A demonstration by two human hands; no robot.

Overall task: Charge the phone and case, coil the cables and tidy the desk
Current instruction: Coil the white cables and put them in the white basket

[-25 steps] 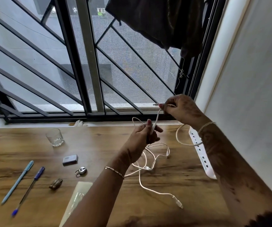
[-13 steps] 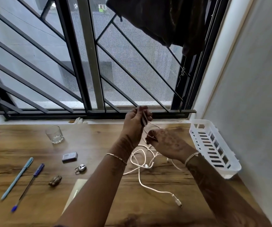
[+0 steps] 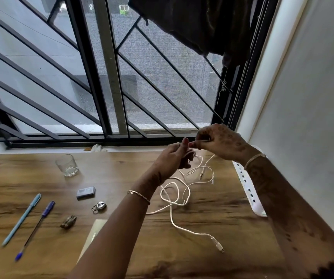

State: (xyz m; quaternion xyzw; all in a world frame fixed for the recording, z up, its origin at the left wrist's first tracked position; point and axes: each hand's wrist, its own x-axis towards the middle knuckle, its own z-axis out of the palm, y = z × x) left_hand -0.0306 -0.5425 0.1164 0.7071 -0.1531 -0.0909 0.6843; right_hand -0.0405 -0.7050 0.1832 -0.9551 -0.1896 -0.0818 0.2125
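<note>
Cable [image 3: 170, 213] pinched: left hand [image 3: 173, 159], right hand [image 3: 221, 142]; glass [image 3: 67, 165] upright.

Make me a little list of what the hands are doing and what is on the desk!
left hand: grips loops of the white cable
right hand: pinches the same cable
rest of cable: tangled on the desk
glass: standing upright
pens: light blue pen and dark blue pen, side by side
padlock: near the grey box
white basket: right edge of desk
</note>
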